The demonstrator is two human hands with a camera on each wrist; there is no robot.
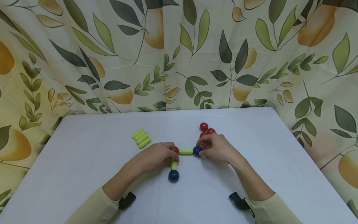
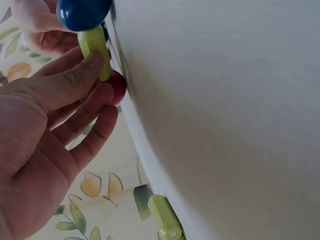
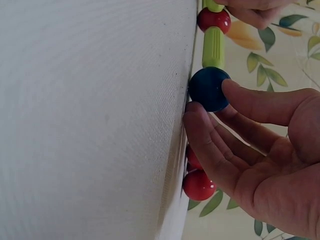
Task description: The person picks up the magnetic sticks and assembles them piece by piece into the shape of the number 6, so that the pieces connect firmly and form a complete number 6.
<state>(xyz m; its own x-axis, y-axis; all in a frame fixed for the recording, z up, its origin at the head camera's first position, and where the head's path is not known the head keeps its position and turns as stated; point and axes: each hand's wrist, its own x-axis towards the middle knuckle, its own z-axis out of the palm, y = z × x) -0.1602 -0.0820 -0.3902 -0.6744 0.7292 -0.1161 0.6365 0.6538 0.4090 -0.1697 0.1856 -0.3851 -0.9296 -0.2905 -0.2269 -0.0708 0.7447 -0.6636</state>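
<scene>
Blue ball (image 3: 207,90) sits near loose red balls (image 1: 204,126).

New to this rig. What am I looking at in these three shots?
No robot here: these are a person's bare hands. The wide picture comes from a camera on the head, looking forward and down; the two close-ups come from cameras on each wrist. On the white table lie loose green rods and loose red balls. Between the hands, a red corner ball sits between two more rods, each ending in a blue ball. The left hand pinches the nearer rod; the right hand holds the right-hand blue ball.
</scene>
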